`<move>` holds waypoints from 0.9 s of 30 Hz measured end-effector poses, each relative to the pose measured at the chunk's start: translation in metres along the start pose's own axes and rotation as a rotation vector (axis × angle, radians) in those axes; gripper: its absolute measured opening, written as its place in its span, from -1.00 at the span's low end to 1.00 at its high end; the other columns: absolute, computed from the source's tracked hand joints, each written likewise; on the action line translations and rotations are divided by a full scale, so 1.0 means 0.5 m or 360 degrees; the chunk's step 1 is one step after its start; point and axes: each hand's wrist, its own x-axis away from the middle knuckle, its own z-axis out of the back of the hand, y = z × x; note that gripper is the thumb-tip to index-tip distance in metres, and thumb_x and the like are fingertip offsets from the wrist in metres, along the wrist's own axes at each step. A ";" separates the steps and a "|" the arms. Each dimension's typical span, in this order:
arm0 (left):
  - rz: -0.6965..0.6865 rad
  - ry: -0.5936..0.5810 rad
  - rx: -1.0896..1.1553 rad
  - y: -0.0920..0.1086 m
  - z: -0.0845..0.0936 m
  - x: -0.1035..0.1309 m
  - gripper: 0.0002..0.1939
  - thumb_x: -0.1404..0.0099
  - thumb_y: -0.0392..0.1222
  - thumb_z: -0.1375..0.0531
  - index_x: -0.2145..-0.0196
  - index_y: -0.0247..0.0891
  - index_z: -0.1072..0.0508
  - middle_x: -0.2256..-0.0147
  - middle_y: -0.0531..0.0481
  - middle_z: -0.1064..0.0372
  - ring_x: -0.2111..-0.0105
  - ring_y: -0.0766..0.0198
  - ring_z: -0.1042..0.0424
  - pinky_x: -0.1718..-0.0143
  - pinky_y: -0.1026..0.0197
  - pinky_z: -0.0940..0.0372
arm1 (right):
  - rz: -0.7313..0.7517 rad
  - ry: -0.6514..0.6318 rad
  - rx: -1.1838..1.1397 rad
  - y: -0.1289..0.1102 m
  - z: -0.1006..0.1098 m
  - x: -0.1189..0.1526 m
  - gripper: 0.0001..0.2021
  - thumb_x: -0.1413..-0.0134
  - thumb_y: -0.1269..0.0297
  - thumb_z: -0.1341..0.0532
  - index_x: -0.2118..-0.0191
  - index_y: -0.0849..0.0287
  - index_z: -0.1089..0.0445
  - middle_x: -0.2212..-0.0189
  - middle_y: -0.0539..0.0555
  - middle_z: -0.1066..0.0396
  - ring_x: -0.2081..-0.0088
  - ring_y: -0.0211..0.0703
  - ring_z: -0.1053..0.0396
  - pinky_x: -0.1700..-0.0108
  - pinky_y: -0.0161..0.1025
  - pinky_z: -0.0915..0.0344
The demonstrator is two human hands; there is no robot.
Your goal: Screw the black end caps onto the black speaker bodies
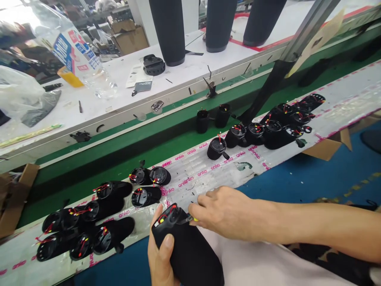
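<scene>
My left hand [162, 252] is wrapped round a black fabric-covered cylinder [196, 254], which looks like a portable speaker body, tilted with its open end up and to the left. Red wires and small white and yellow connectors [162, 219] show inside that end. A small tool [188, 219] with a metal tip and a bit of yellow is pinched in my right hand [222, 212]. Its tip meets the rim of the cylinder beside a black strap or tab; the rest is hidden by my fingers, so its exact kind is unclear.
Several similar black cylinders with red wires lie at the left [104, 238] and stand at the right [236, 135] on a plastic-covered board [205, 172]. Beyond the green belt [175, 133], a white shelf [119, 107] bears a plastic bottle [80, 55] and tall black cylinders [169, 31]. A metal post [306, 31] rises at right.
</scene>
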 end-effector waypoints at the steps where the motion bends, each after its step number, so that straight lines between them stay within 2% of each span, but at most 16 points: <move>1: -0.0017 -0.0015 -0.0016 0.000 -0.001 -0.001 0.09 0.01 0.28 -0.54 -0.42 -0.05 -0.39 -0.17 -0.16 -0.64 -0.26 -0.34 -0.54 -0.25 -0.19 -0.47 | 0.0034 0.0007 0.0016 0.003 -0.001 -0.002 -0.77 -0.67 0.14 -0.08 0.09 0.14 -0.31 0.42 -0.02 -0.45 0.50 -0.17 -0.37 0.49 -0.11 0.19; 5: -0.0051 -0.0064 -0.0077 0.000 0.003 -0.002 0.00 -0.06 0.23 -0.52 -0.40 -0.07 -0.42 -0.18 -0.17 -0.63 -0.28 -0.31 -0.52 -0.31 -0.18 -0.42 | 0.0138 0.0035 0.0056 0.011 -0.008 -0.004 -0.77 -0.68 0.16 -0.05 0.09 0.13 -0.30 0.44 -0.03 -0.42 0.49 -0.16 -0.36 0.49 -0.12 0.14; 7: -0.0065 -0.0083 -0.0098 0.000 0.006 -0.003 0.00 -0.08 0.23 -0.51 -0.41 -0.08 -0.41 -0.18 -0.18 -0.63 -0.28 -0.32 -0.52 -0.32 -0.19 -0.41 | 0.0174 0.0015 0.0078 0.014 -0.010 -0.005 -0.84 -0.65 0.24 -0.08 0.08 0.13 -0.31 0.43 -0.03 -0.41 0.49 -0.16 -0.36 0.49 -0.13 0.12; 10: -0.0136 -0.0079 -0.0173 0.000 0.010 -0.008 0.00 -0.07 0.25 -0.51 -0.40 -0.11 -0.42 -0.17 -0.21 -0.62 -0.28 -0.36 -0.51 -0.32 -0.25 -0.42 | 0.0199 0.0016 0.0145 0.018 -0.008 -0.007 -0.92 -0.52 0.42 -0.10 0.08 0.13 -0.31 0.44 -0.02 -0.40 0.50 -0.13 -0.33 0.49 -0.12 0.09; 13: -0.0262 -0.0050 -0.0304 0.000 0.012 -0.014 -0.05 -0.07 0.26 -0.52 -0.35 -0.14 -0.48 -0.22 -0.23 -0.58 -0.34 -0.39 -0.44 -0.35 -0.25 -0.38 | 0.0218 0.0040 0.0203 0.024 -0.002 -0.007 -0.84 -0.39 0.53 -0.08 0.08 0.13 -0.31 0.44 -0.01 -0.38 0.51 -0.11 -0.31 0.49 -0.10 0.07; 16: -0.0337 -0.0023 -0.0369 -0.001 0.015 -0.018 -0.08 -0.09 0.27 -0.51 -0.32 -0.14 -0.51 -0.25 -0.23 -0.55 -0.38 -0.39 -0.39 -0.39 -0.25 -0.33 | 0.0219 0.0022 0.0177 0.027 0.003 -0.007 -0.87 -0.51 0.45 -0.04 0.08 0.13 -0.31 0.43 -0.01 -0.38 0.50 -0.12 -0.29 0.49 -0.10 0.07; 19: -0.0337 0.0019 -0.0425 -0.002 0.016 -0.019 -0.08 -0.12 0.26 -0.52 -0.34 -0.12 -0.48 -0.20 -0.21 -0.58 -0.34 -0.36 -0.43 -0.38 -0.26 -0.33 | 0.0189 0.0007 0.0099 0.024 0.000 -0.005 -0.86 -0.63 0.31 -0.06 0.08 0.13 -0.30 0.44 -0.03 -0.38 0.51 -0.16 -0.27 0.48 -0.12 0.09; 23: -0.0377 0.0099 -0.0529 -0.004 0.019 -0.018 -0.09 -0.12 0.25 -0.53 -0.35 -0.11 -0.47 -0.16 -0.19 -0.59 -0.26 -0.32 -0.51 -0.31 -0.23 -0.40 | 0.0106 -0.0049 0.0020 0.013 -0.005 -0.003 -0.83 -0.66 0.22 -0.09 0.07 0.14 -0.30 0.42 -0.03 -0.39 0.52 -0.19 -0.24 0.49 -0.12 0.18; 27: -0.0477 0.0234 -0.0741 -0.002 0.017 -0.018 -0.13 -0.16 0.22 -0.50 -0.34 -0.14 -0.47 -0.21 -0.21 -0.54 -0.25 -0.28 -0.51 -0.32 -0.21 -0.38 | 0.0054 -0.0076 -0.0008 0.004 -0.008 -0.001 -0.77 -0.68 0.15 -0.05 0.07 0.14 -0.31 0.41 -0.02 -0.41 0.52 -0.15 -0.28 0.51 -0.09 0.18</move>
